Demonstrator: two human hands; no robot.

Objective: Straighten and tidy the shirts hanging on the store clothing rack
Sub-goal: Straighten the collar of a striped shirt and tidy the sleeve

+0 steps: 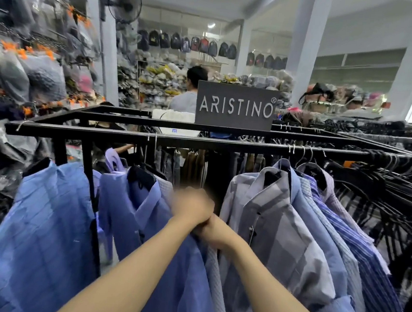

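Mid-task: left hand (pixel 192 206) fisted and right hand (pixel 214 230) curled, both gripping the blue cotton shirt (pixel 166 240) hanging mid black metal rack (pixel 176 140); grey checked shirt (pixel 276 225) alongside looks neat, gap unclosed

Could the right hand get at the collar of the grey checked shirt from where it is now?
Probably yes. The right hand is low in the gap between the shirts, beside the left hand, and the grey checked shirt hangs first in the group on its right, front facing the gap. Nothing covers its collar.
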